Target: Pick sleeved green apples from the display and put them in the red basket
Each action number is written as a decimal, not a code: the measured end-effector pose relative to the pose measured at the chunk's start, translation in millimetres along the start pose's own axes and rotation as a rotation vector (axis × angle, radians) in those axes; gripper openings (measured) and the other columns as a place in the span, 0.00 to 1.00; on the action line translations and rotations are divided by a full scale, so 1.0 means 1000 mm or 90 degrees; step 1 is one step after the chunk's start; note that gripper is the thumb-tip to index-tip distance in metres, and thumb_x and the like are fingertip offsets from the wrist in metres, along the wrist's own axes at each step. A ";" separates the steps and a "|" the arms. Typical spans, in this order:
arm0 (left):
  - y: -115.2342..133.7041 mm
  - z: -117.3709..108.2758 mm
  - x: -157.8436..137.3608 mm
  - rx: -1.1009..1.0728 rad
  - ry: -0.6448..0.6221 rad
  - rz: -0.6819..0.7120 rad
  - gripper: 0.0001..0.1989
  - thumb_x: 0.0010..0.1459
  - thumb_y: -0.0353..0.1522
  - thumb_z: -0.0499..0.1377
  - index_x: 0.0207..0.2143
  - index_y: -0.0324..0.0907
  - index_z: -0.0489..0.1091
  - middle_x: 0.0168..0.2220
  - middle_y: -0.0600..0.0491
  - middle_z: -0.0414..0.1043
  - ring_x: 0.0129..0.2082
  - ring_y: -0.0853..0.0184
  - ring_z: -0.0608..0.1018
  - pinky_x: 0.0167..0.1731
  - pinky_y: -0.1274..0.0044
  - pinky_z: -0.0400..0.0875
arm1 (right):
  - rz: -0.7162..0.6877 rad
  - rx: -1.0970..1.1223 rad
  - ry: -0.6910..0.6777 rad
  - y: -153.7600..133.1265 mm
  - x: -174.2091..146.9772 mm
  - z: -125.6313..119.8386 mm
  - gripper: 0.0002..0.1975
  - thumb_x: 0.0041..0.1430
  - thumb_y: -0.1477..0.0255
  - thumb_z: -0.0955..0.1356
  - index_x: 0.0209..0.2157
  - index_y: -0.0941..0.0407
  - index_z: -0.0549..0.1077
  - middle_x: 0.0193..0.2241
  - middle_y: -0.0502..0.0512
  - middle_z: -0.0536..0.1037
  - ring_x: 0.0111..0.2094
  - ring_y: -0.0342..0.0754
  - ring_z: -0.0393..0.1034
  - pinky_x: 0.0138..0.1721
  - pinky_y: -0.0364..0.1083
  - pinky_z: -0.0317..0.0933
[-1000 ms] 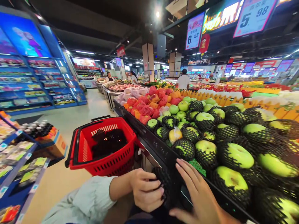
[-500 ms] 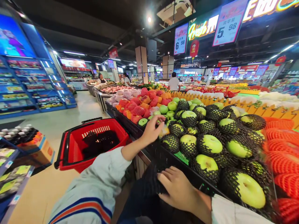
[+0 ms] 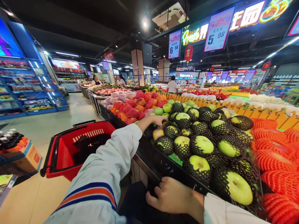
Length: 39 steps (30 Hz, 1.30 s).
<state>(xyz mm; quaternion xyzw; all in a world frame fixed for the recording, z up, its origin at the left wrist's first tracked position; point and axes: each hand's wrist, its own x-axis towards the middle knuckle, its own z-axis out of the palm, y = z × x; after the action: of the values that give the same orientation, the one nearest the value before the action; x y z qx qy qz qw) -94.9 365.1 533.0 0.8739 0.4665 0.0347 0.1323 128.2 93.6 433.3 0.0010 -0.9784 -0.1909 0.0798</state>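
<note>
My left hand [image 3: 158,120] reaches to the front part of the pile of green apples [image 3: 202,144], many in black mesh sleeves. Its fingers bend downward among the fruit, and what they press on is hidden behind them. Just below that hand lies a yellowish fruit [image 3: 158,133]. Lower down, my right hand [image 3: 172,196] hovers by the stand's black front edge [image 3: 161,165], fingers loosely bent and thumb apart. Nothing shows clearly in it; the area beneath is dark.
A red shopping basket [image 3: 59,149] with black contents stands left of the display. Red-netted fruit [image 3: 132,113] lies behind the apples, and more orange-red netted fruit [image 3: 277,158] at right. Bottles in a carton [image 3: 23,155] stand far left. A person [image 3: 172,85] is farther back.
My left hand has gone from hovering with spread fingers down among the apples. The black bunched thing by my right hand no longer shows. The view has shifted right.
</note>
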 end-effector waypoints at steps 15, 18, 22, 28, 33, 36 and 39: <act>-0.017 -0.005 -0.018 -0.143 0.170 0.105 0.33 0.37 0.33 0.73 0.50 0.40 0.76 0.52 0.46 0.76 0.52 0.56 0.76 0.57 0.68 0.66 | -0.013 -0.018 0.053 -0.002 -0.002 0.009 0.13 0.65 0.77 0.65 0.51 0.57 0.65 0.22 0.47 0.74 0.20 0.46 0.67 0.21 0.47 0.49; -0.016 -0.007 -0.028 -0.198 0.257 0.111 0.34 0.38 0.37 0.74 0.51 0.39 0.75 0.53 0.43 0.75 0.52 0.55 0.75 0.57 0.66 0.66 | 0.002 -0.025 0.057 -0.001 0.000 0.005 0.13 0.66 0.76 0.66 0.51 0.58 0.65 0.23 0.47 0.74 0.20 0.46 0.66 0.22 0.47 0.49; -0.011 -0.006 -0.041 -0.310 0.406 0.124 0.36 0.38 0.40 0.74 0.51 0.37 0.73 0.54 0.40 0.73 0.54 0.53 0.75 0.58 0.63 0.64 | 0.062 -0.035 0.010 0.001 0.002 -0.001 0.05 0.66 0.75 0.66 0.43 0.58 0.67 0.24 0.49 0.73 0.23 0.46 0.68 0.24 0.48 0.53; 0.014 0.032 -0.092 -0.598 0.671 0.157 0.37 0.33 0.39 0.77 0.49 0.40 0.73 0.53 0.43 0.75 0.55 0.53 0.75 0.58 0.65 0.66 | 0.129 -0.051 -0.001 0.000 0.004 -0.003 0.06 0.65 0.75 0.68 0.37 0.56 0.65 0.25 0.49 0.73 0.23 0.47 0.69 0.24 0.48 0.54; 0.041 0.130 -0.193 -1.008 0.858 0.097 0.33 0.34 0.46 0.74 0.45 0.44 0.76 0.49 0.48 0.78 0.52 0.51 0.76 0.51 0.66 0.73 | 0.131 -0.077 0.042 -0.001 0.004 0.001 0.07 0.63 0.73 0.69 0.35 0.55 0.65 0.23 0.47 0.71 0.19 0.46 0.67 0.18 0.48 0.46; 0.056 0.190 -0.250 -1.281 0.838 0.042 0.30 0.42 0.47 0.69 0.48 0.48 0.75 0.49 0.49 0.78 0.49 0.51 0.78 0.48 0.63 0.75 | 0.065 -0.106 0.113 0.000 0.002 0.003 0.04 0.59 0.76 0.68 0.32 0.55 0.67 0.20 0.47 0.68 0.17 0.45 0.64 0.17 0.46 0.44; 0.074 0.226 -0.282 -1.518 0.715 0.089 0.29 0.51 0.45 0.64 0.56 0.52 0.71 0.54 0.46 0.75 0.51 0.51 0.79 0.43 0.66 0.75 | -0.034 -0.103 0.159 -0.002 0.003 0.005 0.08 0.58 0.79 0.66 0.27 0.55 0.67 0.17 0.46 0.65 0.16 0.43 0.61 0.17 0.45 0.43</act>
<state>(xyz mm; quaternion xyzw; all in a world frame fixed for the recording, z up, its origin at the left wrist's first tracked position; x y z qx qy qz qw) -151.9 48.3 352.9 0.1107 0.0950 0.7839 0.6035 124.6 93.3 428.7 0.0440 -0.9419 -0.2696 0.1955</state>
